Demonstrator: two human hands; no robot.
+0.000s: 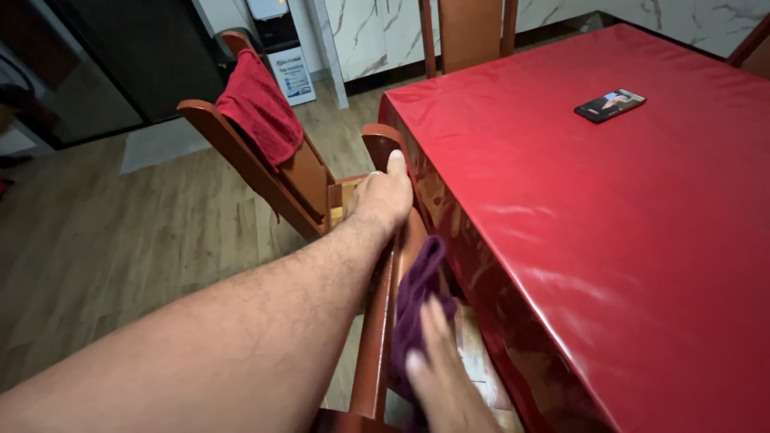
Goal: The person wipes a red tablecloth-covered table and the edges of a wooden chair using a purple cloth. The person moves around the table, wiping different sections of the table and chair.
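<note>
My left hand (385, 195) grips the top rail of a wooden chair (377, 337) pushed in against the red table (609, 240), thumb lying along the rail's rounded end. My right hand (441, 369) presses a purple cloth (417, 297) flat against the inner face of that chair's backrest, fingers spread over the cloth. The chair seat below is mostly hidden by my arms and the table's edge.
A second wooden chair (265, 172) stands to the left with a red cloth (258, 108) draped over its back. A black phone (609, 105) lies on the table's far side. Another chair (469, 32) stands at the table's far end. Wooden floor lies to the left.
</note>
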